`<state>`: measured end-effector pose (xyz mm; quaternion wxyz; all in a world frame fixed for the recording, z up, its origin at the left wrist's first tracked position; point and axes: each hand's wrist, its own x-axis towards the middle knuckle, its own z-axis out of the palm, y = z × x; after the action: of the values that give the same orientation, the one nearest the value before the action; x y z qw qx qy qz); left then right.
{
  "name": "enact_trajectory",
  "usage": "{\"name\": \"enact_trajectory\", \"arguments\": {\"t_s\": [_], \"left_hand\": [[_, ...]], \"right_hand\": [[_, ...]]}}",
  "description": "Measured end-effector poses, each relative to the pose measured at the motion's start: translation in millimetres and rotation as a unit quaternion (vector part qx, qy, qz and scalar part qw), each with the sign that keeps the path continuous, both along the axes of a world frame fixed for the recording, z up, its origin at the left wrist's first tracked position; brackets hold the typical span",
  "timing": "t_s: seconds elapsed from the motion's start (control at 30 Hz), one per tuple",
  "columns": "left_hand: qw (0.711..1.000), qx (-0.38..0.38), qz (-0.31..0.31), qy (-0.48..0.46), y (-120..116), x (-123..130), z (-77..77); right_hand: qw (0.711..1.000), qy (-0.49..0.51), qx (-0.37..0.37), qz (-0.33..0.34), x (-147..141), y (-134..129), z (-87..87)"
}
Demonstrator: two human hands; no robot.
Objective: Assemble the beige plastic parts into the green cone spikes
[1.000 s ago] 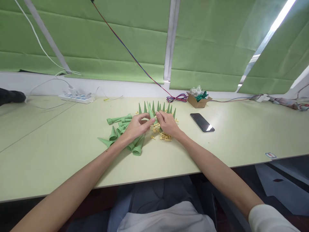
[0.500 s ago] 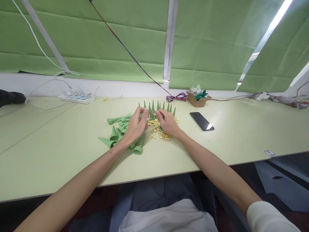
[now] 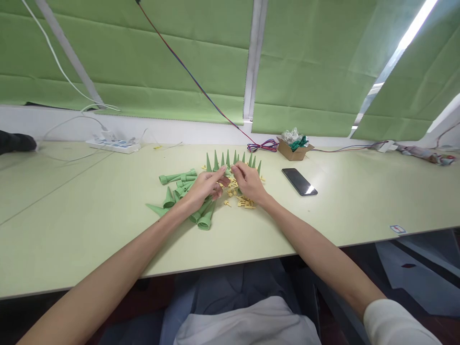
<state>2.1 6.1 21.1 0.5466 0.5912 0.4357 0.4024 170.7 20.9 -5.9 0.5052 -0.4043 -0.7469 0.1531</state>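
My left hand (image 3: 208, 186) is closed, its thumb stretched along a green plastic spike (image 3: 228, 172) that is mostly hidden by the fingers. Close against it, my right hand (image 3: 249, 180) pinches thumb and forefinger together at the spike; whatever is between those fingertips is too small to make out. Beneath and between the hands lie several small yellow plastic pegs (image 3: 247, 203). Behind them, several green spikes (image 3: 215, 161) stand upright in a row. Loose hollow green spikes (image 3: 204, 221) lie in a pile under and beside my left wrist.
A black phone (image 3: 299, 182) lies to the right. Further back are a small cardboard box (image 3: 293, 152) with plastic wrapping in it and a coiled red-and-blue cable (image 3: 264, 145). At the back left sits a white power strip (image 3: 115, 146). The table's front edge (image 3: 230, 264) runs before me.
The green spike that stood upright between my hands has tipped down and is now largely covered. My left hand has turned, its fingers lower and further right. My right hand has barely moved.
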Motion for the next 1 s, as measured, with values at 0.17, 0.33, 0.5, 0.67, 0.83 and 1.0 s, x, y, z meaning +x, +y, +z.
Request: {"name": "enact_trajectory", "arguments": {"t_s": [0.17, 0.33, 0.5, 0.67, 0.83, 1.0], "left_hand": [[0.998, 0.043, -0.021, 0.041, 2, -4, -3.5], [0.979, 0.146, 0.008, 0.143, -2, -4, -3.2], [0.952, 0.245, 0.026, 0.18, 2, -3, -7.8], [0.939, 0.285, 0.039, 0.189, 6, -4, -11.7], [0.949, 0.26, 0.03, 0.173, 2, -1, -8.3], [0.969, 0.209, 0.046, 0.123, 3, 0, -9.1]], "right_hand": [[1.0, -0.011, -0.001, -0.008, 1, 1, 0.3], [0.999, -0.027, 0.0, -0.018, 2, 3, -0.8], [0.999, -0.041, -0.01, -0.023, 2, 3, -0.6], [0.999, -0.036, -0.022, -0.022, 0, 2, 1.1], [0.999, -0.015, -0.034, -0.018, -2, 1, 2.3], [0.999, 0.009, -0.04, -0.011, -4, 1, 3.0]]}}
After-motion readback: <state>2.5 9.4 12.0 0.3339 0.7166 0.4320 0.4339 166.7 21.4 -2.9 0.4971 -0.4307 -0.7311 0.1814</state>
